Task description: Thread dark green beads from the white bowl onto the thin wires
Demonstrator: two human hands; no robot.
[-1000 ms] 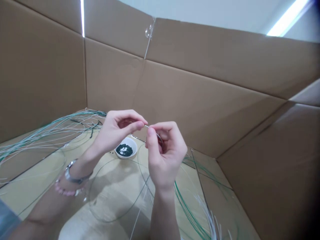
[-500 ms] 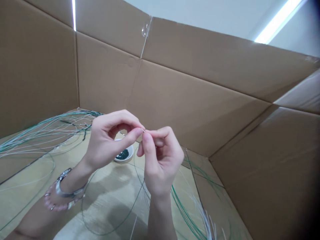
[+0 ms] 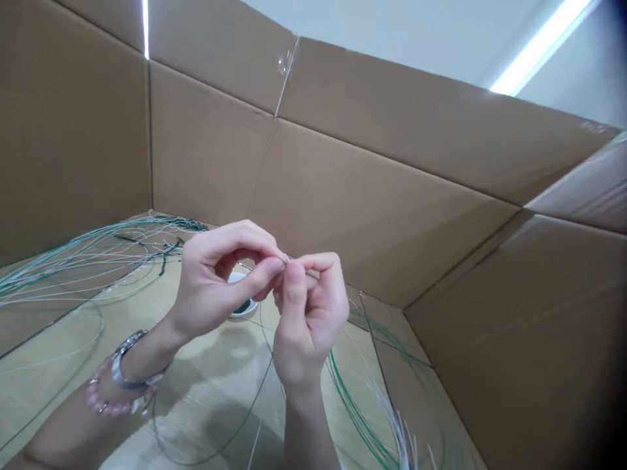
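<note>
Both my hands are raised over the table, fingertips meeting in two pinches. Thumb and index finger of my left hand (image 3: 220, 274) are closed on a thin wire, of which only a tiny bit shows at the tips. My right hand (image 3: 308, 313) pinches the same spot from the other side, its remaining fingers curled in. A thin green wire (image 3: 245, 418) hangs or lies in a wide loop below the hands; whether it is the one being pinched I cannot tell. Behind my left hand stands a small white dish (image 3: 251, 309) with dark small pieces, partly hidden.
Cardboard walls (image 3: 343, 189) enclose the table (image 3: 196, 365) at the left, back and right. A bundle of green and white wires (image 3: 88, 261), some with dark ends, lies at the left. More green wires (image 3: 357, 411) and white wires (image 3: 404, 437) lie at the right front.
My right hand has tilted slightly and shifted a little left and down, with its fingertips still against my left ones. The view has turned slightly.
</note>
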